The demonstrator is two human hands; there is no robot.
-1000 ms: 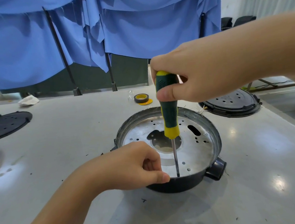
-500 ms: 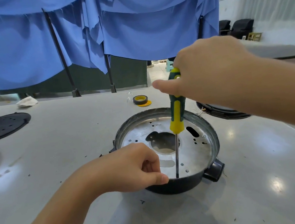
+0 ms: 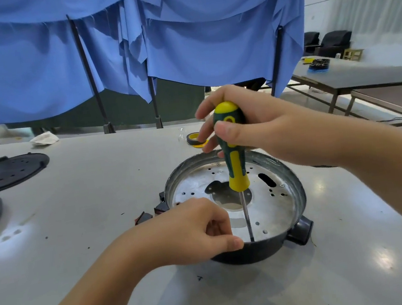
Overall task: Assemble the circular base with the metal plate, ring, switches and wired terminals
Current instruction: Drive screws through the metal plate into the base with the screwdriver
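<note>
A glossy pale-grey worktop (image 3: pixel 76 218) carries everything, with blue cloth (image 3: pixel 181 40) draped on dark poles behind it. Near its middle sits the base (image 3: pixel 258 253), a round dark shallow pan with a stubby black knob on its right side. Inside it lies the plate (image 3: pixel 275 209), a dull silver disc pierced by small holes, one slot and a large irregular central cut-out, ringed by a shiny metal wall. Two flat black perforated lids (image 3: pixel 9 170) lie at the far left. A roll of black and yellow tape (image 3: pixel 194 139) lies behind the base, and small black parts (image 3: pixel 160 208) sit just beside its left rim.

The right hand (image 3: pixel 255 130) is wrapped round the screwdriver (image 3: pixel 233 153), whose green and yellow handle stands nearly upright, its thin steel shaft reaching down to the plate's near edge. The left hand (image 3: pixel 192 232) rests on the base's near rim, fingers curled, thumb tip close to the shaft; whether it pinches anything cannot be told.

Half a second ago the handle leaned rightward under an overhand grip; now it is upright, with the thumb across its front.
</note>
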